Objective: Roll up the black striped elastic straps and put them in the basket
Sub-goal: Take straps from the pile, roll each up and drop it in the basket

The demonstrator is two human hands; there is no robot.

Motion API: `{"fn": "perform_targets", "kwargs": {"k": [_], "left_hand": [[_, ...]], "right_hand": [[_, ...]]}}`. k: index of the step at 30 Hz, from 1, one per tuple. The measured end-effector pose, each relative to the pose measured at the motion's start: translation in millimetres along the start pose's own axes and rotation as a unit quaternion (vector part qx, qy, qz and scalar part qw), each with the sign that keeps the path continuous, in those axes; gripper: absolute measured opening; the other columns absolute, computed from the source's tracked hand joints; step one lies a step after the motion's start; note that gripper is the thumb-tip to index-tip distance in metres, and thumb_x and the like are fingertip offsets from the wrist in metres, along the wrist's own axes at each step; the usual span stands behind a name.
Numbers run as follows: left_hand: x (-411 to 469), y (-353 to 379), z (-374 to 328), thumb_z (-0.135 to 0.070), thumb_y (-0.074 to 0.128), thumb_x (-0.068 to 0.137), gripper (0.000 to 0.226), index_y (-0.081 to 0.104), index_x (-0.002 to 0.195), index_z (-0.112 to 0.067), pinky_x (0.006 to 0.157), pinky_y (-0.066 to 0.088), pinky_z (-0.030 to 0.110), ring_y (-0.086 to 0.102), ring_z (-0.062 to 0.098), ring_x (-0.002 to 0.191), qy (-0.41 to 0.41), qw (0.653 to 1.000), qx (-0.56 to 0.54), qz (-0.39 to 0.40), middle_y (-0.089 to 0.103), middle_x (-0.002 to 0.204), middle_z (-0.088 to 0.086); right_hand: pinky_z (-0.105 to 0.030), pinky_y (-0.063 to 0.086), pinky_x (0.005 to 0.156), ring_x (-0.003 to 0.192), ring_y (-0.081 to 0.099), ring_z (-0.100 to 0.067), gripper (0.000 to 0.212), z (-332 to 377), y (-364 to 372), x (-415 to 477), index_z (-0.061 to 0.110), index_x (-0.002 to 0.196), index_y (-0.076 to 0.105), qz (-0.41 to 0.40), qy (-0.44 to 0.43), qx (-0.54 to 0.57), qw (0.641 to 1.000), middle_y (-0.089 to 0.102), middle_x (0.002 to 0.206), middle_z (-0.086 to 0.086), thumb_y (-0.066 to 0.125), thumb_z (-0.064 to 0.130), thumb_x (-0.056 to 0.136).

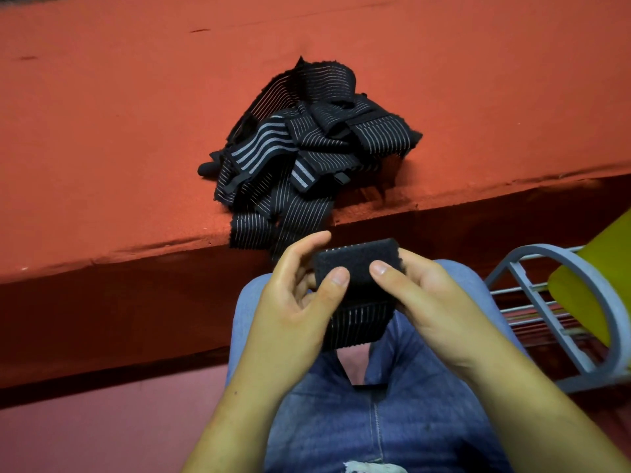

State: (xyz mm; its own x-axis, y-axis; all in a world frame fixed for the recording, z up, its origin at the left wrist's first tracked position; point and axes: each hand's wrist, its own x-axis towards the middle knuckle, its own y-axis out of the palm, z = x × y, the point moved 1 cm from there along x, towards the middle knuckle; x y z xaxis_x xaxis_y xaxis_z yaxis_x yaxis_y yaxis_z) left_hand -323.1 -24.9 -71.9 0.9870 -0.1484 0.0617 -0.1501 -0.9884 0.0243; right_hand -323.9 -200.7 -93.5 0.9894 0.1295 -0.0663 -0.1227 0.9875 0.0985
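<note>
A heap of black striped elastic straps (304,155) lies on the red ledge (119,131), with some ends hanging over its front edge. Over my lap I hold one strap (355,268) between both hands. My left hand (300,295) pinches its left side with the thumb on top. My right hand (423,295) pinches the right side the same way. The strap's top end is a plain black patch, and the striped part hangs down below my thumbs to my knees. A grey wire basket (543,302) stands to my right.
A yellow-green object (601,278) sits over the basket at the right edge. My legs in blue jeans (375,421) fill the lower middle. A pink floor (102,431) lies at the lower left, below the ledge's dark front face.
</note>
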Motion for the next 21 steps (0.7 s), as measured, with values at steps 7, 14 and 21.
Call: {"fn": "perform_targets", "kwargs": {"k": [7,14,21], "left_hand": [[1.7,-1.4,1.5,-0.027,0.07,0.083,0.048,0.063,0.13,-0.026,0.081,0.055,0.014,0.072,0.005,0.101,0.002,0.999,0.018,-0.026,0.075,0.11,-0.013],[0.2,-2.2,4.7,-0.01,0.071,0.091,0.044,0.062,0.131,-0.024,0.081,0.055,0.013,0.073,0.004,0.102,-0.016,1.0,0.021,-0.015,0.076,0.11,-0.014],[0.9,-1.6,3.2,-0.022,0.072,0.082,0.044,0.066,0.125,-0.016,0.08,0.054,0.012,0.073,0.003,0.096,0.004,1.0,0.019,-0.016,0.077,0.108,-0.008]], "right_hand": [[-0.037,0.057,0.1,0.115,0.073,-0.019,0.031,-1.2,2.4,0.3,0.02,0.123,0.071,0.012,-0.01,-0.025,1.0,0.079,0.118,-0.004,0.063,0.039,0.101],[-0.042,0.058,0.098,0.111,0.075,-0.021,0.04,-3.1,-0.4,1.8,0.02,0.118,0.075,-0.01,-0.048,-0.035,0.998,0.079,0.115,-0.003,0.064,0.049,0.092],[-0.037,0.059,0.099,0.113,0.074,-0.021,0.034,-1.8,0.6,1.6,0.019,0.117,0.075,-0.004,-0.038,-0.018,0.999,0.079,0.116,-0.003,0.063,0.04,0.094]]}}
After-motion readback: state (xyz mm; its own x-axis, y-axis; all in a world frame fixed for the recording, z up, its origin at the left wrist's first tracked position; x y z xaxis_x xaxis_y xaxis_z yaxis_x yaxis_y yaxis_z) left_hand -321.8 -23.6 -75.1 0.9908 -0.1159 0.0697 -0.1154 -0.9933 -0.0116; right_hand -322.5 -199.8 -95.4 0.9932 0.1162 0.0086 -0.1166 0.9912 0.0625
